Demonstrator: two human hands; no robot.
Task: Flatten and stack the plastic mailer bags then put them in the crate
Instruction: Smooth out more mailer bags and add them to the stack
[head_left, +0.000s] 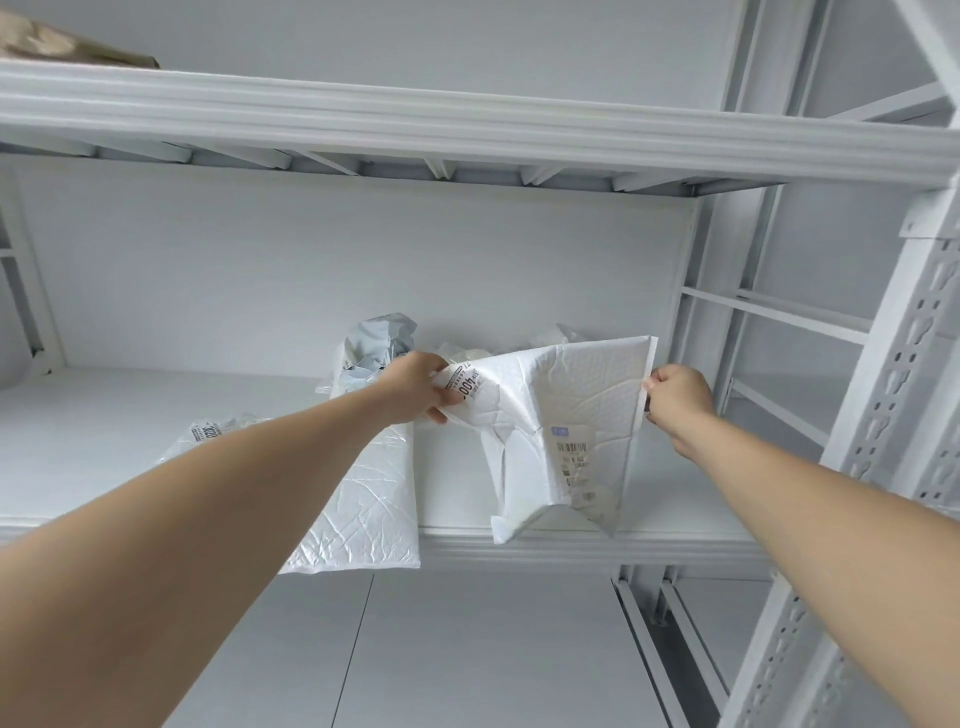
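Both hands were up at the middle shelf (571, 552) of a white metal rack. The left hand (415, 387) gripped the top-left corner of a white bubble mailer (561, 395), fingers curled round the bunched edge. The right hand (678, 397) pinched the mailer's top-right edge between thumb and fingers, the other fingers tucked in.

The mailer hung stretched between the two hands, off the surface and over the right half of the shelf. It was creased, and its lower corners drooped to the shelf's front edge. A barcode label (571, 452) sat on its lower right part. There was black print next to the left hand, too small to read.

A second white mailer (371, 504) lay flat under the left forearm, its near end overhanging the front edge. A crumpled grey bag (382, 340) stood behind the left hand, toward the back of the shelf. A clear printed bag (213, 431) lay to the left of the forearm. More crumpled white bags (550, 335) sat behind the held mailer, mostly hidden.

An upper shelf (467, 130) ran overhead, with something brown and papery (62, 47) at its far left end. A perforated upright (893, 364) stood at the right.
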